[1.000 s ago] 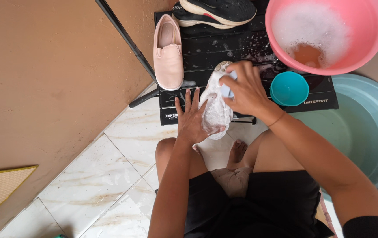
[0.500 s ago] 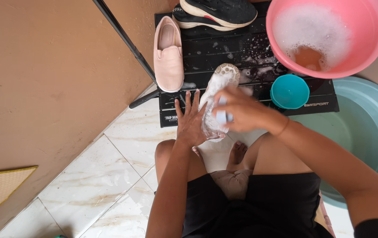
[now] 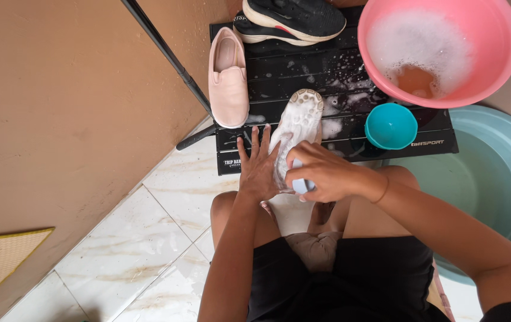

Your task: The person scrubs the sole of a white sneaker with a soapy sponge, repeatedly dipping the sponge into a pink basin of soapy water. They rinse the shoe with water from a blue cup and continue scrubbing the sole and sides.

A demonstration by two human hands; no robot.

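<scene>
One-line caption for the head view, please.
Left hand steadies a soapy white shoe sole-up on a black slatted table while the right hand scrubs it with a brush.

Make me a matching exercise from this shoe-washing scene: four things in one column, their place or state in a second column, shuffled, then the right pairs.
Things:
1. pink basin
2. pink slip-on shoe
3. white shoe
4. teal cup

Place or state:
A. sole up, soapy, under the left hand
B. holds foamy water
C. on the black mat, just below the basin
D. lying untouched at the mat's left edge

Pairs: 1-B, 2-D, 3-A, 4-C
</scene>
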